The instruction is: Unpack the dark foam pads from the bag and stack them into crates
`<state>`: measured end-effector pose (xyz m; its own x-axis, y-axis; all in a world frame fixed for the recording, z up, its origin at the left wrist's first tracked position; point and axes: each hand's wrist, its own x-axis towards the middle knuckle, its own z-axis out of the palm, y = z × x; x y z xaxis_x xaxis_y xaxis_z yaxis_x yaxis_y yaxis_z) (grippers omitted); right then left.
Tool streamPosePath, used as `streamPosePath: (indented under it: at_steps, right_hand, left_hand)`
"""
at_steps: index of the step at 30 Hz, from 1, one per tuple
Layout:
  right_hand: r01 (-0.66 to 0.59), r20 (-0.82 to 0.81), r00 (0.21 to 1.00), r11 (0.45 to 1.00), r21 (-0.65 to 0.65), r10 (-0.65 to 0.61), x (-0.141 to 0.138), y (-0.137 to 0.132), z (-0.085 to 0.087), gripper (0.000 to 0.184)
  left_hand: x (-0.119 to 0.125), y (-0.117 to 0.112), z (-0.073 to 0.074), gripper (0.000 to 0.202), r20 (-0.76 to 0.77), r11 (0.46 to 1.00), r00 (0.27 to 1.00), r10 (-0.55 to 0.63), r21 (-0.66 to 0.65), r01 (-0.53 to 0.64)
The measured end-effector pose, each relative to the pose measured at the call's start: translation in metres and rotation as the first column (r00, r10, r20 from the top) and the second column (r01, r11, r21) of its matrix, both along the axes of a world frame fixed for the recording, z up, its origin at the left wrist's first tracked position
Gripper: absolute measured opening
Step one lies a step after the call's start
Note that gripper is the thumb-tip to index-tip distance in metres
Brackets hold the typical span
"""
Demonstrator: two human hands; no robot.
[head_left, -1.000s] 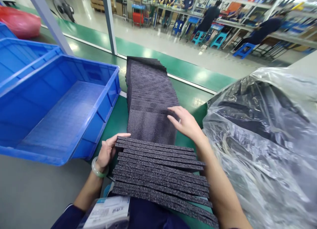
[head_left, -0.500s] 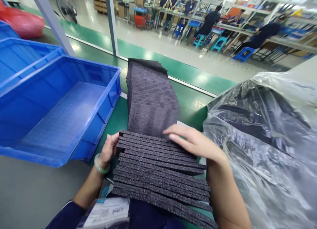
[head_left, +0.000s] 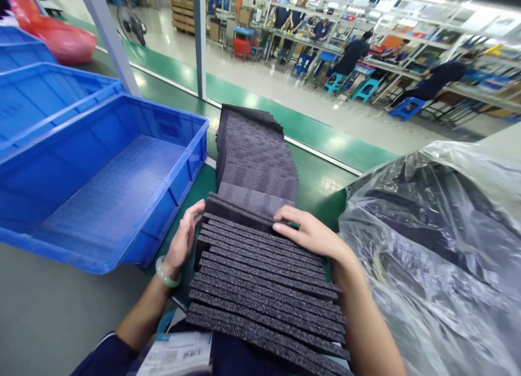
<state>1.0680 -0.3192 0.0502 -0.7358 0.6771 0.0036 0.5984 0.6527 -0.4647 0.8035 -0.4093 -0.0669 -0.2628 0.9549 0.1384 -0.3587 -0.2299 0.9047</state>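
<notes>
A leaning stack of dark grey foam sheets (head_left: 264, 284) rests against my lap, its edges facing up. My left hand (head_left: 184, 240) cups the stack's left side, fingers curved against the foremost sheets. My right hand (head_left: 307, 232) lies on the top edges, its fingers pinching the front sheet (head_left: 238, 212) and tilting it away from the rest. Beyond it, a long overlapping row of the same foam sheets (head_left: 256, 153) lies flat on the green table (head_left: 313, 175).
A large blue plastic bin (head_left: 101, 180) stands at the left, more blue bins (head_left: 36, 94) behind it. A clear plastic bag of dark material (head_left: 439, 246) fills the right. A paper label (head_left: 179, 354) lies near my lap. People sit at benches across the aisle.
My right hand came back from the flat row to the stack's top edge and took hold of the front sheet, which now tilts forward. My left hand slid up the stack's side.
</notes>
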Motion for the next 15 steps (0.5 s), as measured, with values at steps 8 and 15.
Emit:
streamPosePath:
  at_steps: [8, 15]
  right_hand:
    - [0.012, -0.070, 0.997, 0.997, -0.075, -0.017, -0.001, 0.019, 0.014, 0.035]
    - [0.217, 0.061, 0.959, 0.855, 0.471, -0.277, -0.014, 0.093, -0.031, 0.036]
  left_hand:
    - [-0.003, 0.002, 0.002, 0.067, 0.097, 0.990, 0.986, -0.133, -0.036, 0.137]
    - [0.001, 0.000, 0.000, 0.064, 0.163, 0.985, 0.976, -0.146, -0.064, 0.158]
